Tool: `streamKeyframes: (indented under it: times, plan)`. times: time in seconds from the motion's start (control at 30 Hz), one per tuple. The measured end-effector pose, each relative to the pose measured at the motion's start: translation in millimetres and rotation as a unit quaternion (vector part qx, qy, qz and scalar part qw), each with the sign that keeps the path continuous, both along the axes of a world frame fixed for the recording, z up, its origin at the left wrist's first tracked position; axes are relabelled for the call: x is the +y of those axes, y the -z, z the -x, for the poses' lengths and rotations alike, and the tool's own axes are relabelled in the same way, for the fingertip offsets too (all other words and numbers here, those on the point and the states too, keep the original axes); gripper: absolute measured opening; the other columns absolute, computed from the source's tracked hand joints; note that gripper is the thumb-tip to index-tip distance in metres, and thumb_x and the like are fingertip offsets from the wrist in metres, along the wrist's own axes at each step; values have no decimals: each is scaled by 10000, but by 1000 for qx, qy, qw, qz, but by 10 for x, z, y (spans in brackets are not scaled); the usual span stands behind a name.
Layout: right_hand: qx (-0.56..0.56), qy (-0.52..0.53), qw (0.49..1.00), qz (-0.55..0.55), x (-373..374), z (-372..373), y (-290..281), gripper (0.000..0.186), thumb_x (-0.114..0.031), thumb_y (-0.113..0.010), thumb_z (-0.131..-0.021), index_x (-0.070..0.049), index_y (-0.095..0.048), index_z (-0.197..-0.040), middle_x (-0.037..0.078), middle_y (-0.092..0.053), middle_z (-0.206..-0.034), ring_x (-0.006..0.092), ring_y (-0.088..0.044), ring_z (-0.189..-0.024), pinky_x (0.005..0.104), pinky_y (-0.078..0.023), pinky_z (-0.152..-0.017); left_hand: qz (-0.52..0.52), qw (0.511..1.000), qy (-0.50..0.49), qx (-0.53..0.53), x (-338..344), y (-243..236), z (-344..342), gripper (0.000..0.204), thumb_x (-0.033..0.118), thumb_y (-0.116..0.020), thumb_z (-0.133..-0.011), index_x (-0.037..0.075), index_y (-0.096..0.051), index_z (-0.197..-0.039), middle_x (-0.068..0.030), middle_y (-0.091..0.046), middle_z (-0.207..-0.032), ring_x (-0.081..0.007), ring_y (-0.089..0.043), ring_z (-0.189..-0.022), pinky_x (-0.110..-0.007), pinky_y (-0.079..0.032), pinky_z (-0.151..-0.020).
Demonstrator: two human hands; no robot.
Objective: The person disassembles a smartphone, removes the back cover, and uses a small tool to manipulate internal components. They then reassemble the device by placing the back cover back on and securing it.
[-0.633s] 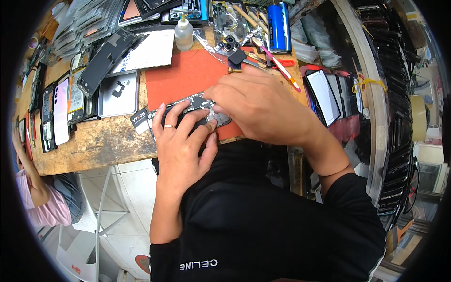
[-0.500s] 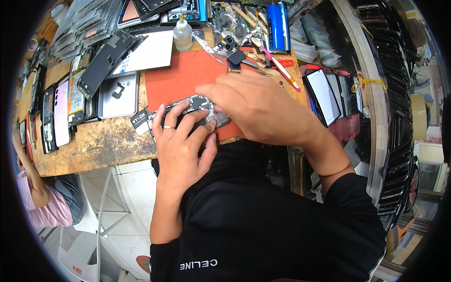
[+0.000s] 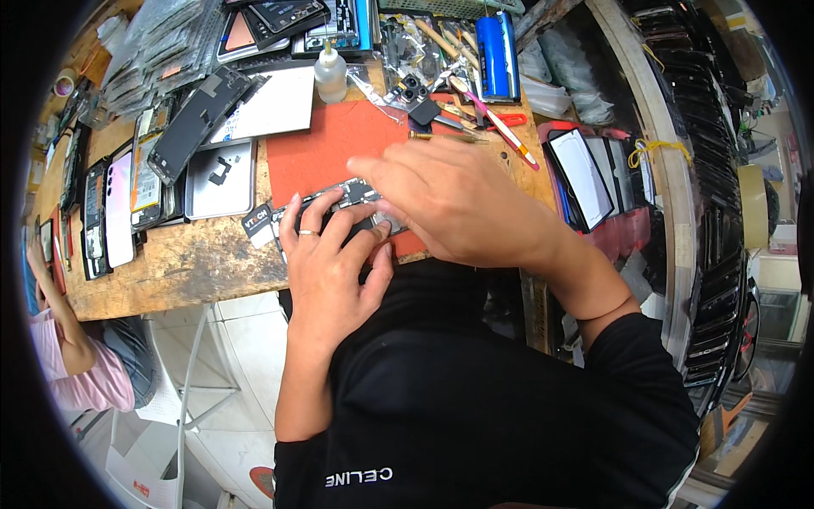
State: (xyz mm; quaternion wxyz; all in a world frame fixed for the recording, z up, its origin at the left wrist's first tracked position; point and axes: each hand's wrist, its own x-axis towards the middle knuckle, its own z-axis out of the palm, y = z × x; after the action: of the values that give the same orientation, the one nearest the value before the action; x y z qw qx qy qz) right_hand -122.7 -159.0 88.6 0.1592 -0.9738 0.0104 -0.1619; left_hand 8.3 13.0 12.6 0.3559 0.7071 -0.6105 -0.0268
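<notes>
Your left hand (image 3: pixel 326 263) lies flat over the near end of a dark opened phone (image 3: pixel 343 197), fingers spread and pressing it down, a ring on 1 finger; the grip is a flat hold, not a closed fist. Your right hand (image 3: pixel 449 199) covers the phone's other end, fingers curled down onto it; you cannot tell whether they pinch anything. The phone rests on a red mat (image 3: pixel 335 148) at the near edge of the wooden tabletop (image 3: pixel 186 263). A small black card (image 3: pixel 255 226) lies just beside the left fingertips. Farther back stand a white squeeze bottle (image 3: pixel 330 74) and a blue cylinder (image 3: pixel 496 47). A grey back cover (image 3: pixel 220 179) lies left of the mat. Another person's sleeve (image 3: pixel 80 373) shows at lower left.
</notes>
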Motion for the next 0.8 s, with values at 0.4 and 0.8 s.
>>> streamKeyframes:
  times: [0.4,0.8]
  plan:
    - [-48,18,999,-15,-48,-24,32,308,-89,-758,-958,23,-658,-1228,162,-734,-1039,380,-753,-955,446,-592,-787,33,999,-4,22,25,18,-41,191,143,-818,-862,105,-821,-1049,-58,-745,-1207,-342,-629,-1315,-595,-319,-1252]
    - [-279,86,944,-156,-263,-1017,617,197,54,-615,-1021,37,-647,-1215,221,-727,-1082,443,-740,-991,500,-598,-844,94,980,-173,34,188,-7,-307,93,83,-791,-962,96,-779,-1053,-47,-770,-1048,-303,-676,-1193,-545,-334,-1237]
